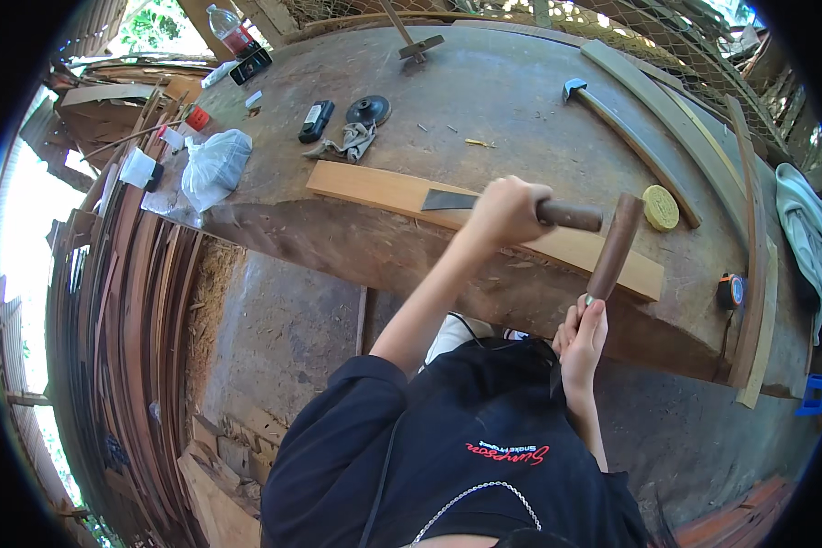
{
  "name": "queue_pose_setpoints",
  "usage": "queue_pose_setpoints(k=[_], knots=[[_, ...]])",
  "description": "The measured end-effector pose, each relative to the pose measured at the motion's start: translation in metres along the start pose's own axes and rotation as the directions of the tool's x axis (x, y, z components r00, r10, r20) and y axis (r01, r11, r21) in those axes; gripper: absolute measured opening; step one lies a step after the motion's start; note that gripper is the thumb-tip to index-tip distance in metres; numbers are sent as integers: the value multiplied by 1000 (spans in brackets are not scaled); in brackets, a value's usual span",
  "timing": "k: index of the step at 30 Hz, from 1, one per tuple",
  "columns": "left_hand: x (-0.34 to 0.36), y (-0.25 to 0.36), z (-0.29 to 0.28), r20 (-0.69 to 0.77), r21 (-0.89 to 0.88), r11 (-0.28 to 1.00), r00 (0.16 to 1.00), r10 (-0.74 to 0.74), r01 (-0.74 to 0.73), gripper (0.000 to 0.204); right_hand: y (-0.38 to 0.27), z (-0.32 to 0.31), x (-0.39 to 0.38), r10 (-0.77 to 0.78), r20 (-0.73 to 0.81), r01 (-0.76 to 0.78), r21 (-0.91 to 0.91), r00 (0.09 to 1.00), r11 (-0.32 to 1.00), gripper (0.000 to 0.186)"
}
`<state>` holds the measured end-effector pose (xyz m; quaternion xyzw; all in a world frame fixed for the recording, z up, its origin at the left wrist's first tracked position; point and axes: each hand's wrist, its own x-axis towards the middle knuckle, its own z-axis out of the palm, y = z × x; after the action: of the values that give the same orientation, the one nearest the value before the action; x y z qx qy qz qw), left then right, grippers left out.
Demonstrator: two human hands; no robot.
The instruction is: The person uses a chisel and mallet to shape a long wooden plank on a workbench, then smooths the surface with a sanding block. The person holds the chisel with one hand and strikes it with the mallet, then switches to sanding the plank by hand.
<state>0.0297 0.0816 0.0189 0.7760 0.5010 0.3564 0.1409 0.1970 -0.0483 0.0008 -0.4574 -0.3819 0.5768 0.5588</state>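
While my left forearm (438, 292) slants up and rightward across the near edge of the desk (521, 100), my left hand (510, 212) is clamped around a chisel (446, 200) over the plank (365, 185), blade pointing left, handle right, its long axis roughly following the board's. Close to my body, my right hand (580, 336) grips a wooden-handled tool (615, 247), its handle tilting away and slightly right.

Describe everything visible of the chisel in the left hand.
The chisel has a flat, dark grey, metal-looking blade, wider toward its tip, and a rounded, brown, wooden-looking handle. The left hand grips it, hiding its middle. Its blade points left over the pale board; whether they touch is unclear.
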Motion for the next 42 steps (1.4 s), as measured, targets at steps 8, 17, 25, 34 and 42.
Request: queue_pose_setpoints(k=[8,17,25,34,42], knots=[[-9,-22,-35,-24,-16,999,999,45,-45,22,-8,25,5,-290,-259,354,250,921,901,44],[-21,-49,-59,-76,11,1000,997,-10,10,20,-6,31,9,-204,-132,205,-5,970,979,33],[-20,-52,-61,-104,28,1000,995,-5,8,18,23,53,1,-114,190,188,-437,975,879,32],[-22,-70,-88,-114,6,999,993,-38,39,17,22,63,17,-274,20,270,114,961,956,35],[-32,-77,-100,-111,-37,996,990,-88,84,18,26,70,9,-381,201,430,-390,902,814,31]])
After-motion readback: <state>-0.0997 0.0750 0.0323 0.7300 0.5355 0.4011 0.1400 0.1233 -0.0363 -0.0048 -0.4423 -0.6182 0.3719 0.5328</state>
